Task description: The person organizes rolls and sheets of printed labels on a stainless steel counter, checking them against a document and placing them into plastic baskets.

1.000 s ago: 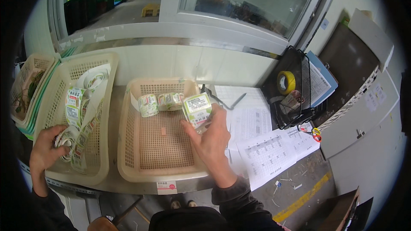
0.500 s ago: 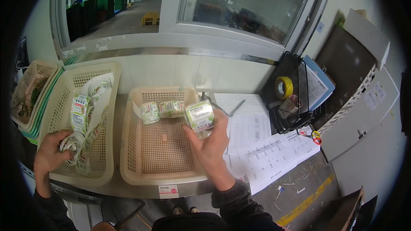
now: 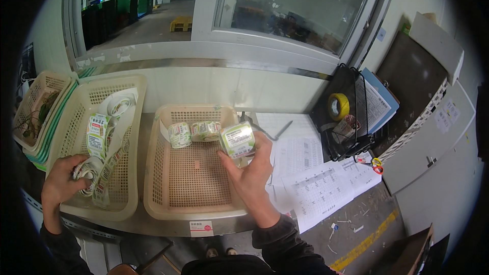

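My left hand (image 3: 63,182) is closed around a small roll of printed labels (image 3: 88,172) inside the long cream basket (image 3: 133,173). More label strips (image 3: 97,135) and a loose coil (image 3: 120,105) lie in that basket. A wound roll of green and white labels (image 3: 238,139) is gripped in my right hand (image 3: 252,168), thumb in front, over the right edge of the beige basket (image 3: 153,186). Two more label rolls, one upright (image 3: 179,135) and one on its side (image 3: 206,131), sit at the far end of this beige basket.
Printed sheets (image 3: 318,188) and a pen (image 3: 282,129) lie right of the baskets. A black wire rack (image 3: 351,145) holds yellow tape (image 3: 338,106) and a blue clipboard (image 3: 382,107). Scissors (image 3: 377,166) rest by the papers. Stacked small baskets (image 3: 43,107) stand far left.
The view has shifted very slightly. Both hands keep their grip on the label rolls and have hardly moved.
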Motion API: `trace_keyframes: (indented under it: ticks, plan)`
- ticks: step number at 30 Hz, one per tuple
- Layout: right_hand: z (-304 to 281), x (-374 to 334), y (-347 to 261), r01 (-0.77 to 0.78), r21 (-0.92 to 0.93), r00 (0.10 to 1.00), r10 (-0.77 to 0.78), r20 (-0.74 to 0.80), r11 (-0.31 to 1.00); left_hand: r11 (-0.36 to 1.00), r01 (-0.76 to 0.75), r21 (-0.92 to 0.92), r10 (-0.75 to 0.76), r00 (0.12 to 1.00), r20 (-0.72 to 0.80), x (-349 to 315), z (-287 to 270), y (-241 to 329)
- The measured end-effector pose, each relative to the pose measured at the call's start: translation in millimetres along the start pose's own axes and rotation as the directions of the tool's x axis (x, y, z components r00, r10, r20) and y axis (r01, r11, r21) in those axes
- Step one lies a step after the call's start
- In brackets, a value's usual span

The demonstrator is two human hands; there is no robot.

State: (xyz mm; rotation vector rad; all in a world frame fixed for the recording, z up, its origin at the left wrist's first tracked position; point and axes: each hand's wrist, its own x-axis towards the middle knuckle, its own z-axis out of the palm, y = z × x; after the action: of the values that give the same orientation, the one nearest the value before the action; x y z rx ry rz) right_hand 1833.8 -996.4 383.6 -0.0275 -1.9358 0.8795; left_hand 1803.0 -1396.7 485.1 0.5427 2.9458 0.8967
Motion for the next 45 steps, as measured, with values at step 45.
trace_keyframes:
  ticks: [45]
  plan:
    - [141,80,117,0.641,-0.287,0.421,-0.013,0.907,0.712,0.995,0.090,-0.041,-0.088,0.995,0.050,2,-3,11]
